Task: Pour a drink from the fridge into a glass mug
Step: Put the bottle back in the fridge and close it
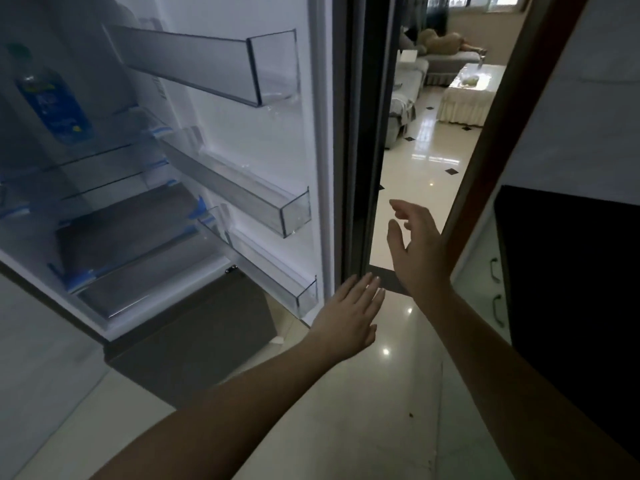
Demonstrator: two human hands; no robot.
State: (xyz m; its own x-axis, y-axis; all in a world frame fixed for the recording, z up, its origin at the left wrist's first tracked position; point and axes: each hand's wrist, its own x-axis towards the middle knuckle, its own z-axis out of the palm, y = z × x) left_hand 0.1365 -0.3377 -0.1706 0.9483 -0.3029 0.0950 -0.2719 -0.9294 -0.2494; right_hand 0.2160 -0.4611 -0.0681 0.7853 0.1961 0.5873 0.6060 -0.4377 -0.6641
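Two bare forearms reach out from the bottom of the view over the pale glossy floor tiles (388, 403). The left hand (349, 315) lies flat, palm down, fingers straight and together, holding nothing; its fingertips hover near the lower outer corner of the open white fridge door (322, 168), though I cannot tell whether they touch it. The right hand (420, 251) is a little higher and just beyond, fingers loosely spread and slightly bent, thumb apart, also holding nothing; it hangs in the gap beside the door's dark edge (363, 133) without clearly touching it.

The door stands wide open, and its inner face carries three clear plastic door bins (277, 213), one above the other, with nothing visible in them. To the left is the fridge interior, with glass shelves (114, 157) edged in blue tape and a grey drawer (138, 230) low down. The drink is on an upper shelf at the far left: a clear plastic bottle with a blue label and green cap (52, 98), standing upright, well apart from both hands.

On the right a dark brown wooden door frame (485, 161) slants up, with a dark cabinet side (568, 271) nearer to me. Through the doorway, far off, are a grey sofa (408, 98) and a low table under a pale frilled cloth (467, 95).
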